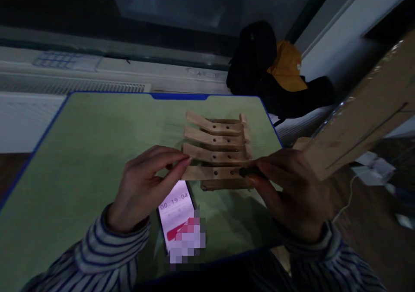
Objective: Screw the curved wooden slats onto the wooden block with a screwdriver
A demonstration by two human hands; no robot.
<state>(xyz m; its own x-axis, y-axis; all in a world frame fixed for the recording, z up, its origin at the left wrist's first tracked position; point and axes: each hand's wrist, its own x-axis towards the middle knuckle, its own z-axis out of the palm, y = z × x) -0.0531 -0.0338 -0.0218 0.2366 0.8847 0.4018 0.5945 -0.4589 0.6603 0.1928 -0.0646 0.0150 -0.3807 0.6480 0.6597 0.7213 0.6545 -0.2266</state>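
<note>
The dark digits "00:19:04" [174,201] are being shown on the lit phone [177,218] lying flat on the counter [97,145].

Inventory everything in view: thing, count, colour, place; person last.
Table: one, green, blue-edged, centre
Slats: four, light wood, on the table's right half
Darker wood: count unclear, brown, beneath the slats
Dark piece: one, black, at the nearest slat's right end
Phone: one, pink-lit screen, on the table, partly pixelated
Cap: one, mustard, beyond the table's right corner
Black items: count unclear, around the cap
Box: one, brown, right
Radiator: one, white, far left
Checked sheet: one, white and blue, above the radiator
Window: one, dark, top
Cable: one, white, lower right
Pale items: several, white, by the cable
Sleeves: two, striped, bottom
Left hand: one, at the nearer slats' left ends
Right hand: one, holding the dark piece
</note>
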